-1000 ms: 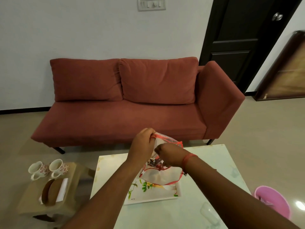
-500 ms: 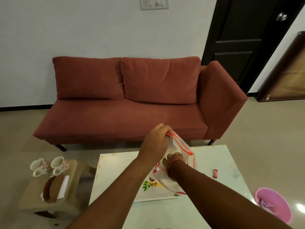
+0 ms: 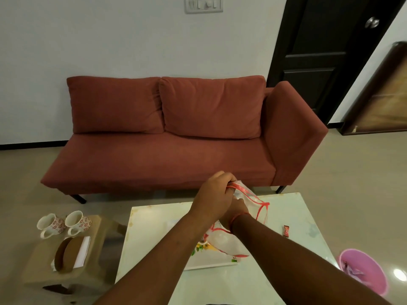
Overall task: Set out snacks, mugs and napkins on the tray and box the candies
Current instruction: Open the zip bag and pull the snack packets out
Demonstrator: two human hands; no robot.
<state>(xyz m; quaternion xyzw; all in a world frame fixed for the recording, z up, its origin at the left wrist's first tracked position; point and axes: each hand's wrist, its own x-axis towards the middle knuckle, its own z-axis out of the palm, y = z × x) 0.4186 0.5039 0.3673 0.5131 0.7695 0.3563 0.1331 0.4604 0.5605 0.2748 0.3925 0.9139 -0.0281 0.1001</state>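
Note:
My left hand (image 3: 213,199) grips the top edge of a clear plastic bag with red trim (image 3: 253,202) and holds it up over the table. My right hand (image 3: 236,209) reaches into the bag's mouth; its fingers are hidden by my left hand and the plastic. The bag's lower part (image 3: 222,241) hangs over a white flowered tray (image 3: 211,261). One red wrapped candy (image 3: 286,231) lies on the table to the right of the bag. Two flowered mugs (image 3: 51,223) (image 3: 78,221) and a brown napkin holder with white napkins (image 3: 70,253) sit on a low stool.
The white table (image 3: 154,227) stands in front of a red sofa (image 3: 176,139). The tan stool (image 3: 99,234) is at the table's left. A pink bin (image 3: 363,274) sits on the floor at the right. A dark door is at the back right.
My left hand lifted the bag's top edge up and to the right. My right hand went deeper into the bag. A red candy now lies on the table.

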